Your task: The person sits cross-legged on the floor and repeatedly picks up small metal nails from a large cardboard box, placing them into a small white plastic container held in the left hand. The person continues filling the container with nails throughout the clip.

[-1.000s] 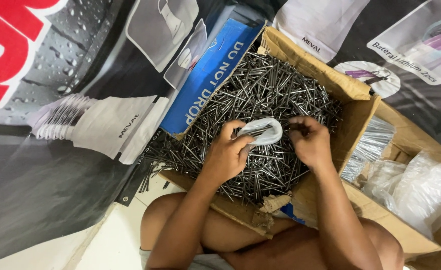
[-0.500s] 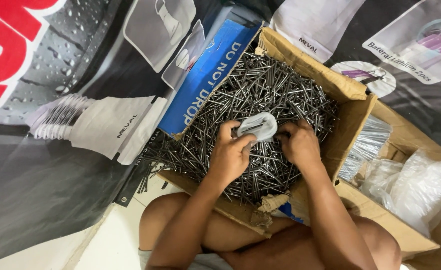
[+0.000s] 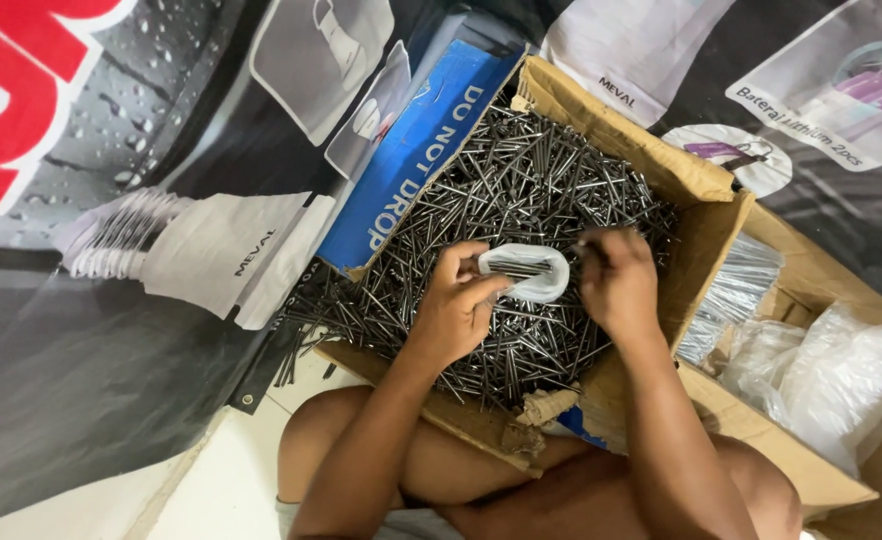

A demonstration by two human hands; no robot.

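Printed banner floor backdrop. Small clear plastic bag (image 3: 526, 272) with nails inside, long axis left-right, mouth toward right hand (image 3: 616, 285), over nail-filled cardboard box (image 3: 616, 115). Left hand (image 3: 456, 310) pinches bag; right fingers closed on nails at its mouth.

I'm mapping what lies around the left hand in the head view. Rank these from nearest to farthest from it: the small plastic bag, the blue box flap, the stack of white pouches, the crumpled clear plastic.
1. small plastic bag: in the left hand's grip.
2. blue box flap: just above-left.
3. stack of white pouches: farther left, on the banner.
4. crumpled clear plastic: far right, in the second box.
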